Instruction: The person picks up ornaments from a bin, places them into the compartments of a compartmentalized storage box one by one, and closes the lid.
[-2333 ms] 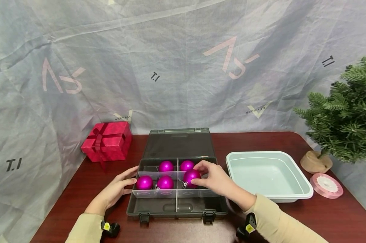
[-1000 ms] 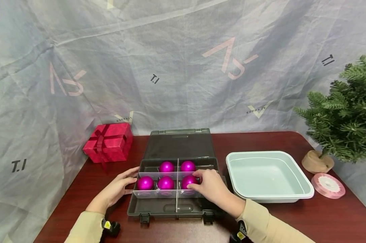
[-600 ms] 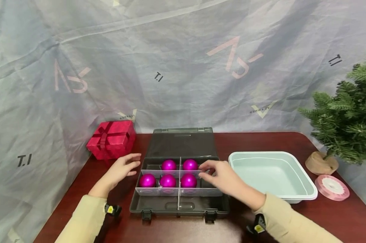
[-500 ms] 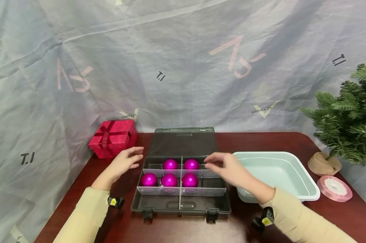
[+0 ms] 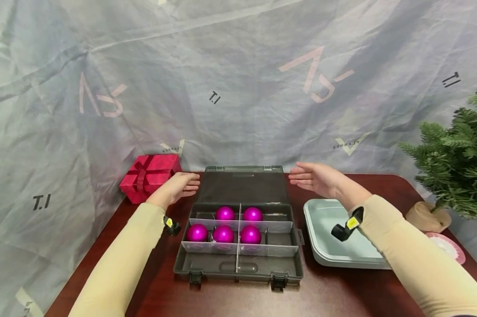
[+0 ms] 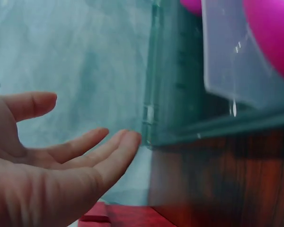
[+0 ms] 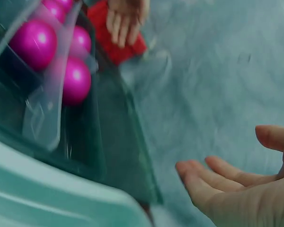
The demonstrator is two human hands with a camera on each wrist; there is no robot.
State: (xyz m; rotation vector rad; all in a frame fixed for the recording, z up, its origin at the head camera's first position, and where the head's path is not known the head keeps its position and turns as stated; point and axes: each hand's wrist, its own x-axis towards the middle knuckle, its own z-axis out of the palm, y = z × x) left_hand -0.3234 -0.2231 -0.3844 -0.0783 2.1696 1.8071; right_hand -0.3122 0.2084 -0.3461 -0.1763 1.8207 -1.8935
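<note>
A dark see-through divided case (image 5: 207,264) lies on the table with its lid (image 5: 244,187) tipped back. Several shiny magenta ball ornaments (image 5: 251,234) sit in its back and middle rows, while the front row holds none. Beside the lid's left edge is my left hand (image 5: 177,187), fingers extended and palm facing inward. My right hand (image 5: 319,178) is raised off the lid's right edge, fingers straight and thumb apart. Neither hand holds anything. In the left wrist view the left fingertips (image 6: 131,137) appear close to the lid; whether they touch it I cannot tell.
A pale green plastic basin (image 5: 321,246) stands right of the case, partly under my right forearm. A red gift box (image 5: 155,176) sits at the back left. To the right are a small artificial tree (image 5: 456,158) and a pink ribbon roll (image 5: 448,246).
My right hand has let go of a ball ornament in the middle row and risen back and right. My left hand has left the case's side and moved back toward the lid.
</note>
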